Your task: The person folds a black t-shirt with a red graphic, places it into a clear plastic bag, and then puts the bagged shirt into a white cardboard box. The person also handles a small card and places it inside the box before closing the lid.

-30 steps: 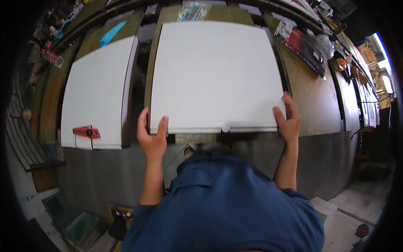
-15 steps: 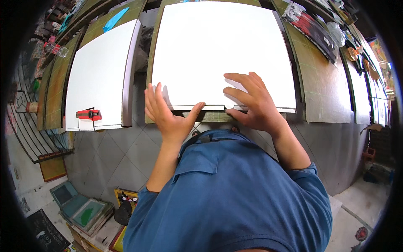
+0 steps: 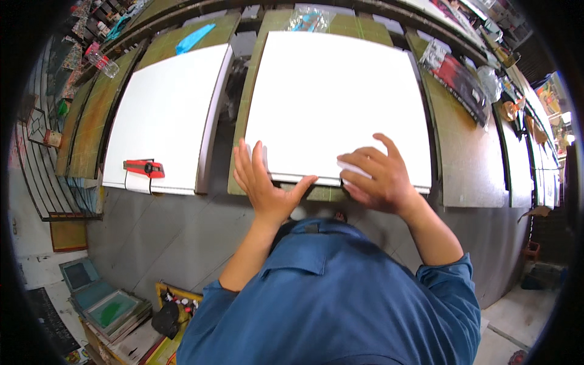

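The white box (image 3: pixel 340 103) is being borne flat by an olive board (image 3: pixel 359 24). Its near left corner is being overlapped by the spread, ungripping left hand (image 3: pixel 267 188); at the near edge the right hand (image 3: pixel 383 182) is being held loosely curled, whether pinching cannot be told. Light, stiffish, dentable card is being suggested, best taken by both side edges.
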`<state>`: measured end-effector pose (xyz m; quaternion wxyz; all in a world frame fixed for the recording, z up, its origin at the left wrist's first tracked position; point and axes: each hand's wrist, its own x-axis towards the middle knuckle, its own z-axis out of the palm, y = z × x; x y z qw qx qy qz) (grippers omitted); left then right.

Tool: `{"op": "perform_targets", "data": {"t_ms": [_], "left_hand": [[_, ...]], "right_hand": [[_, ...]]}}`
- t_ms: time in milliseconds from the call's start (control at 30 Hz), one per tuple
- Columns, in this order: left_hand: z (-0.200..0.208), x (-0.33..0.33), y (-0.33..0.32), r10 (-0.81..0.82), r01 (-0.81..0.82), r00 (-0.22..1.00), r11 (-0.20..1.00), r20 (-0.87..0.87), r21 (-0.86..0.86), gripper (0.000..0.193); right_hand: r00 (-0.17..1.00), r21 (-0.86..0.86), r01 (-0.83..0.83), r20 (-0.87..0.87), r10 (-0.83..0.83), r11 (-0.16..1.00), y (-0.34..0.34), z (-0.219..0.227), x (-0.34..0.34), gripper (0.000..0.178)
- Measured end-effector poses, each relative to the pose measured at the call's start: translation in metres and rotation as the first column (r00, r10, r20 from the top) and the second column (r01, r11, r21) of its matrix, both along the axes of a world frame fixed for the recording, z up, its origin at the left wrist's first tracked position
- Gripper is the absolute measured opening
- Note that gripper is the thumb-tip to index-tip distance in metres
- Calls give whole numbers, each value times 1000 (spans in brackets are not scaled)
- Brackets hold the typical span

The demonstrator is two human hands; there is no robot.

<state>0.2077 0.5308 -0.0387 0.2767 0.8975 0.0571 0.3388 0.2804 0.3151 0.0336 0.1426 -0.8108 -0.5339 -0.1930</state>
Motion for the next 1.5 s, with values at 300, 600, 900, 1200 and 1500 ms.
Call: {"op": "perform_targets", "data": {"t_ms": [300, 600, 900, 1200, 1500], "left_hand": [[0, 1, -5, 56, -49, 995, 996, 79, -79, 120], [-4, 0, -5, 50, -28, 993, 978, 105, -205, 127], [-22, 4, 0, 17, 15, 983, 985, 182, -173, 123], [11, -5, 14, -80, 68, 993, 989, -83, -135, 85], [26, 6, 16, 63, -71, 995, 991, -79, -111, 51]], "right_hand": [[997, -5, -46, 62, 46, 999, 2, 20, 3, 19], [994, -5, -58, 88, 58, 998, 4, 56, 6, 18], [979, 105, 35, 195, -55, 994, 5, 123, 21, 15], [902, 93, 160, 391, -184, 983, -3, 210, 89, 19], [917, 64, 399, -46, -396, 915, 7, 297, 261, 33]]}}
